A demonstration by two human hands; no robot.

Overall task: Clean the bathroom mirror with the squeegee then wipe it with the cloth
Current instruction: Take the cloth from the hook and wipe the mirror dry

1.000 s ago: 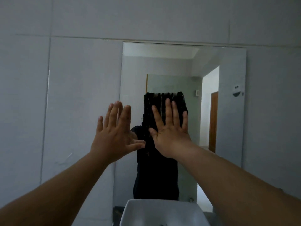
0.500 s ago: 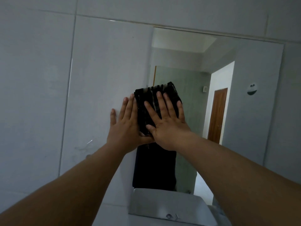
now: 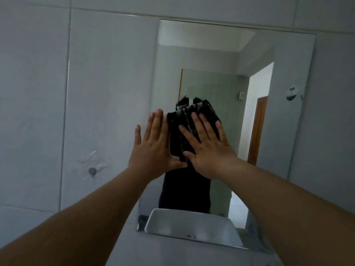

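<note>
The right hand (image 3: 206, 150) lies flat with fingers spread on the dark cloth (image 3: 189, 129), pinning it against the mirror (image 3: 269, 131) near the middle of the glass so the whole palm can push it around. The left hand (image 3: 153, 148), also open and gripping nothing, presses beside the cloth's edge, likely as a brace, and I see no squeegee

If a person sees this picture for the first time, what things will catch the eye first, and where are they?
First, the two hands in the centre: the right hand lies flat with spread fingers on a dark cloth, pressing it against the mirror, and the left hand is open beside it at the cloth's left edge. Below, at the mirror's bottom edge, a white basin appears.
</note>
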